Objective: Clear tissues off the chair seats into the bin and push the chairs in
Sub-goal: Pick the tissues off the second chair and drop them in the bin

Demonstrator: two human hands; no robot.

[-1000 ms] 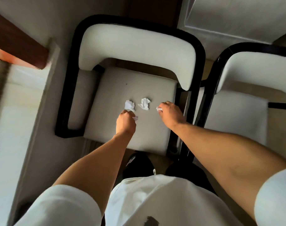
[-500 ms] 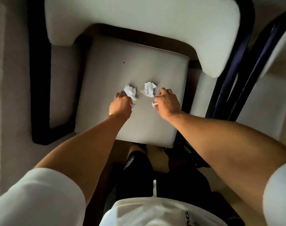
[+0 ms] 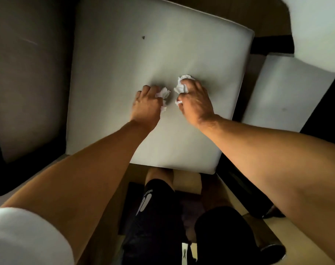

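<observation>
Near the seat's (image 3: pixel 124 64) centre, one crumpled white tissue (image 3: pixel 163 93) is gripped in the curled fingers of the left hand (image 3: pixel 146 105); just right of it, another crumpled tissue (image 3: pixel 182 84) is gripped by the right hand (image 3: pixel 196 101). Both wads lie beyond the knuckles, slightly apart. No bin is visible

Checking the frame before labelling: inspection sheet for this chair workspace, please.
Surface: pale chair seat, one small dark speck toward the back.
Job's things: crumpled tissues, one at the left hand, one under the right hand's fingers; bin not in view.
Clutter: nothing seen.
Hands: left hand and right hand both curled on tissues, on the seat.
Cables: nothing seen.
Surroundings: second chair seat at right, dim floor, the person's legs below.
</observation>
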